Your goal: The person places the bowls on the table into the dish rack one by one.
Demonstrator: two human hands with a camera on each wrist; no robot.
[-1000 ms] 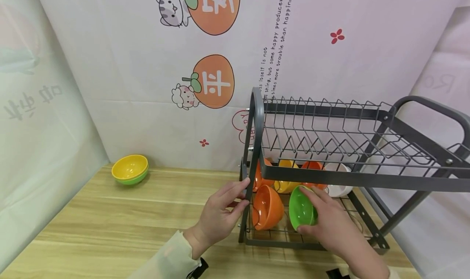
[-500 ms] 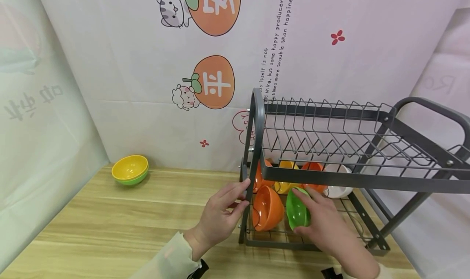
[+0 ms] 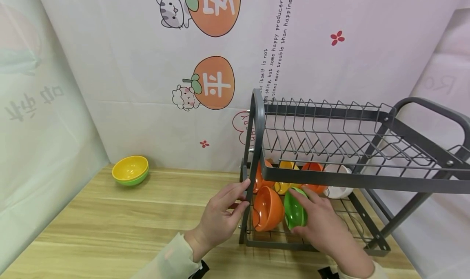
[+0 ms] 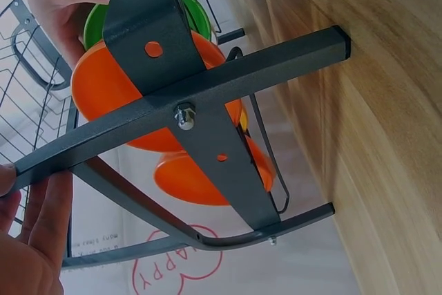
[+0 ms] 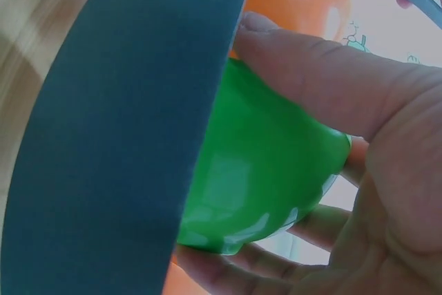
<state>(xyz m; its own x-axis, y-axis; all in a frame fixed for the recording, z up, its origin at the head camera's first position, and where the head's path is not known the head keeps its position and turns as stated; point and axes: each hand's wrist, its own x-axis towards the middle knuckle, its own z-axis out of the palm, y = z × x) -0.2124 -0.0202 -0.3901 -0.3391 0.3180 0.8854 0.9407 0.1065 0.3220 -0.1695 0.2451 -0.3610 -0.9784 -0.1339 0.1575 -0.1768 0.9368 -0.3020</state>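
My right hand [image 3: 324,224] holds a green bowl [image 3: 295,213], tilted on its side, on the lower tier of a dark metal dish rack [image 3: 352,181]. In the right wrist view, thumb and fingers curl round the bowl's outer wall [image 5: 269,164], and the rack's front bar [image 5: 124,129] covers part of it. Just left of it an orange bowl [image 3: 269,209] also stands on its side. My left hand [image 3: 220,215] pinches the rack's left upright [image 4: 124,132] between thumb and fingers.
Behind, on the lower tier, several bowls stand in a row, including a yellow bowl [image 3: 284,187] and a white bowl [image 3: 338,189]. A yellow bowl [image 3: 130,168] nests in a green one at the wooden table's [image 3: 110,230] back left. A printed cloth [image 3: 301,58] hangs behind.
My right hand has moved left with the green bowl, turning it further on its side and bringing it closer to the orange bowl. The left hand stays on the upright.
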